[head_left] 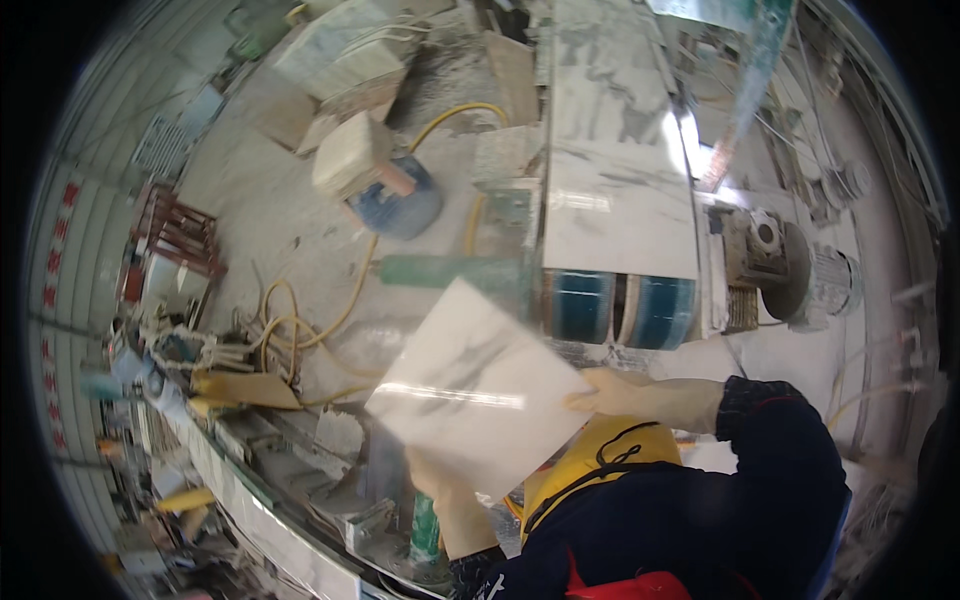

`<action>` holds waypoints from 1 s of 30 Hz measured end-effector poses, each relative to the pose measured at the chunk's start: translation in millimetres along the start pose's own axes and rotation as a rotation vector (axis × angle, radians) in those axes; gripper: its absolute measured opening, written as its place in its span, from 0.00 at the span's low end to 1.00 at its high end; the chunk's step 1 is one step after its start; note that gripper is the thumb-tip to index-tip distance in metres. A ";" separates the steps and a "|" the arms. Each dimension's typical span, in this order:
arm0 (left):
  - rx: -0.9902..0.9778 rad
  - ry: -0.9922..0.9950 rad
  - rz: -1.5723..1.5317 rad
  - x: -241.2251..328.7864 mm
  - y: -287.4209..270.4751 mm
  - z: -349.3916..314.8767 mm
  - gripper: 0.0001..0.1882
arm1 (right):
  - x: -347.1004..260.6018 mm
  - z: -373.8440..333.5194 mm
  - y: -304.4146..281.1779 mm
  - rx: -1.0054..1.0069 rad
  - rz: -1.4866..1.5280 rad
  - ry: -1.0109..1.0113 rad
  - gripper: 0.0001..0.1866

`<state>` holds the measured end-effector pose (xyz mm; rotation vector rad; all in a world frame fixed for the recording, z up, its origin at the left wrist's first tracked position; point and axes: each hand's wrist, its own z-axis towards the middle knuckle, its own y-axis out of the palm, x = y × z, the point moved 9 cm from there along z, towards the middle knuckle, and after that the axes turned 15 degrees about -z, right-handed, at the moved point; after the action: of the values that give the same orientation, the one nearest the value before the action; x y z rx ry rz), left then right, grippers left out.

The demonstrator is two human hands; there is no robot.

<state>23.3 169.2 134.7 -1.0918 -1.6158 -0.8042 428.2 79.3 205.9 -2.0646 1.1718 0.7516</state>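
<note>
A square white marble tile [470,430] with grey veins and a glossy face is held up in front of me, tilted, one corner pointing away. My left hand [448,497], in a cream glove, grips its near left edge; the fingers under the tile are hidden. On the right corner, my right hand [635,397] is closed in a matching glove, thumb on the top face. Beyond the tile, a larger veined white slab [620,190] lies on a conveyor whose blue-green rollers [625,308] show at its near end.
A motor and gearbox [790,265] stand right of the conveyor. On the dusty floor are a blue bucket [400,205] with a pale block on top, a green pipe [450,270] and a yellow hose [345,312]. A long bench edge [250,490] runs along the lower left.
</note>
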 end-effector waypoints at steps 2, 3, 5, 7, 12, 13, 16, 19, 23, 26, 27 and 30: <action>-0.054 -0.060 -0.072 -10.9 55.4 8.3 0.20 | 30.3 -28.4 -24.3 0.082 0.112 0.114 0.28; -0.072 -0.109 -0.113 -12.4 85.5 5.8 0.21 | 46.6 -41.9 -32.2 0.122 0.194 0.132 0.27; -0.111 -0.253 -0.247 -10.7 140.0 -11.2 0.23 | 76.6 -64.4 -31.1 0.217 0.292 0.172 0.25; -0.181 -0.310 -0.059 3.5 182.7 -29.6 0.24 | 109.4 -74.4 -15.9 0.307 0.307 0.284 0.23; -0.533 -0.368 -0.101 9.0 271.5 -59.8 0.23 | 149.9 -107.5 30.2 0.565 0.633 0.320 0.19; -0.531 -0.390 0.021 0.4 273.3 -57.0 0.23 | 155.3 -113.8 38.4 0.615 0.651 0.373 0.18; -0.651 -0.387 0.166 -17.8 286.9 -49.5 0.22 | 153.7 -120.2 57.3 0.643 0.771 0.327 0.20; -0.725 -0.407 0.138 -30.0 294.2 -53.2 0.22 | 163.5 -125.5 64.8 0.697 0.835 0.376 0.19; -0.683 -0.443 0.168 -33.7 291.4 -64.5 0.23 | 182.7 -128.2 62.0 0.696 0.778 0.452 0.21; -0.674 -0.445 0.209 -29.1 295.3 -70.4 0.24 | 192.3 -126.6 54.3 0.699 0.819 0.402 0.24; -0.671 -0.445 0.225 -27.0 296.0 -70.8 0.24 | 194.4 -124.7 52.8 0.693 0.838 0.385 0.24; -0.699 -0.411 0.193 -18.8 305.0 -71.8 0.24 | 200.4 -116.7 52.0 0.664 0.845 0.388 0.24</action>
<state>333.8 214.8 137.0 -1.9827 -1.5484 -1.1017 489.4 -133.4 119.5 -1.1418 2.2026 0.2215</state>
